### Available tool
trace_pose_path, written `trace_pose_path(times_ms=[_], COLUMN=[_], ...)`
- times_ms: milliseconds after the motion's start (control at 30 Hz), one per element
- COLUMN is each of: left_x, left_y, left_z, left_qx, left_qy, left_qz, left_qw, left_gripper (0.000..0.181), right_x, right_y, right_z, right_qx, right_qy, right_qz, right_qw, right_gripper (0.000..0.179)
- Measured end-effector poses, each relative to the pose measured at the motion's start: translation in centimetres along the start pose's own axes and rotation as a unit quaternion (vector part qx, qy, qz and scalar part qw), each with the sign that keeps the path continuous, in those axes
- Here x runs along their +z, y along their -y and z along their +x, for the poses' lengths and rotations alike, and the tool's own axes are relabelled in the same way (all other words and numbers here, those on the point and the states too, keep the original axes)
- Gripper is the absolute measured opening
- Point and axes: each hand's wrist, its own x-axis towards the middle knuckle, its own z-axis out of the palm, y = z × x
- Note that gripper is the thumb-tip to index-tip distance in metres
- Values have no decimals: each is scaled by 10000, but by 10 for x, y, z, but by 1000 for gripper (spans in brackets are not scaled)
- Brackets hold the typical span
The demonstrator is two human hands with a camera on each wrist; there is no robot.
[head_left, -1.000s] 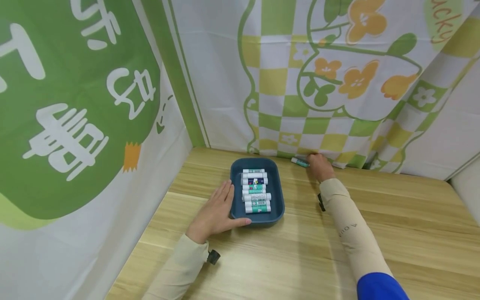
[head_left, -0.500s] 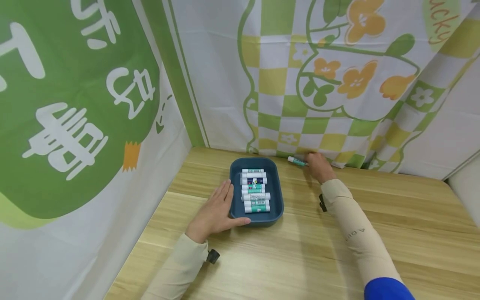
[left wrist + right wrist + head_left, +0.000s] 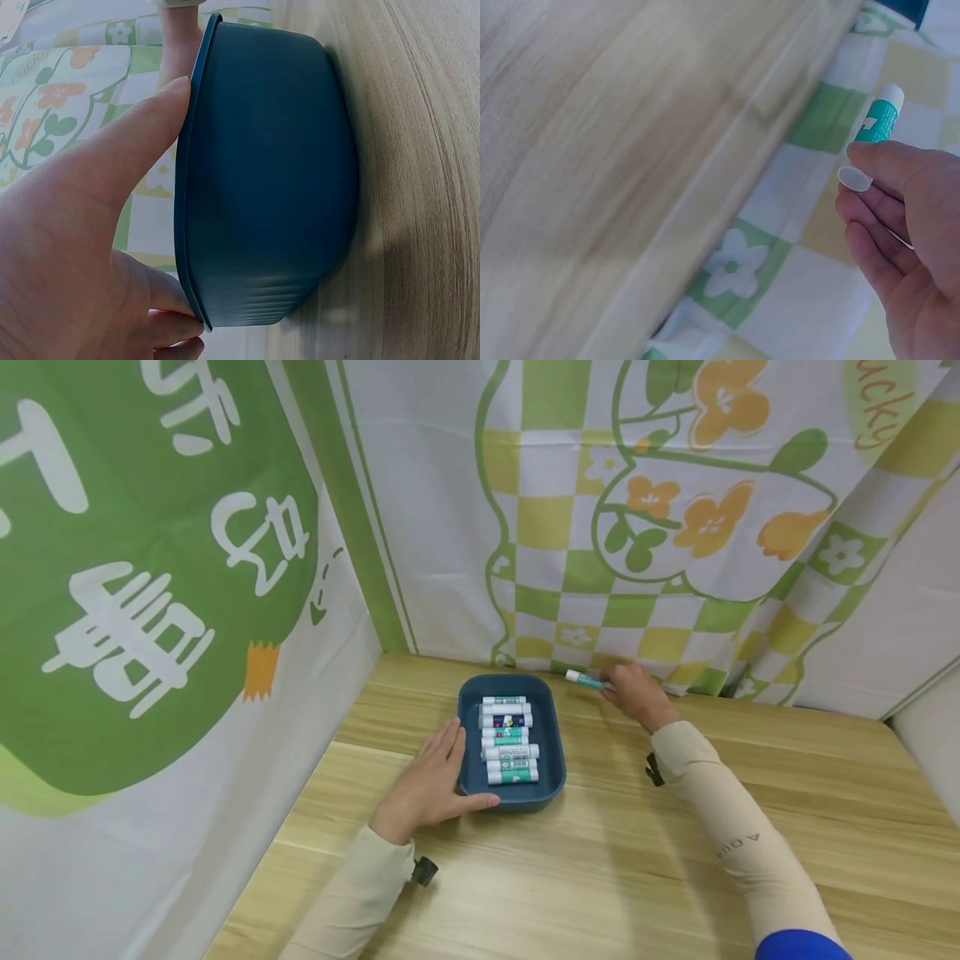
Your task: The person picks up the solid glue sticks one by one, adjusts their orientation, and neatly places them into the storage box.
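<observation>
My right hand (image 3: pixel 636 693) pinches a glue stick (image 3: pixel 583 679) between thumb and fingers near the back edge of the table. In the right wrist view, the glue stick (image 3: pixel 879 120) has a teal label and white ends, one beyond the thumb and one below it. A dark blue tray (image 3: pixel 558 739) holds a column of several glue sticks (image 3: pixel 512 752), mostly white and teal, one with a navy label. My left hand (image 3: pixel 423 789) rests on its left side, fingers along the rim and thumb at the front corner. The left wrist view shows thumb and fingertips at the tray's rim (image 3: pixel 184 225).
The wooden table (image 3: pixel 600 860) meets a hanging cloth (image 3: pixel 547 577) with green and yellow checks at the back. Another printed cloth (image 3: pixel 187 693) hangs along the left side. Small black wrist devices (image 3: pixel 424 871) sit at both cuffs.
My right hand has moved slightly left along the back edge, carrying the glue stick nearer the tray. The left hand and the tray stay in place.
</observation>
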Motion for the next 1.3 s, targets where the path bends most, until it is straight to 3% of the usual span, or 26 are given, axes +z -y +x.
trace_pose_path(times_ms=[367,733,1133,1300], left_x=[1,1,-1,0], left_y=[0,0,0,0], left_z=[0,1,1,1], left_qx=[-42,-42,-15,0], left_qy=[-2,38,42,5], left_qz=[-25,64,43,75], left_qw=[10000,10000,10000,10000], left_gripper=[122,124,124,123], right_x=[-19,-24,-15,-10], right_y=[36,78,114,126], right_z=[-6,-16,-32,-36], right_qx=[-602,-1475,-2061,-2177], right_qy=[22,27,535,966], right_qz=[-67,-106,-142,-40], right_qw=[9982,9890,9770,9712], right_gripper=[17,17,17,16])
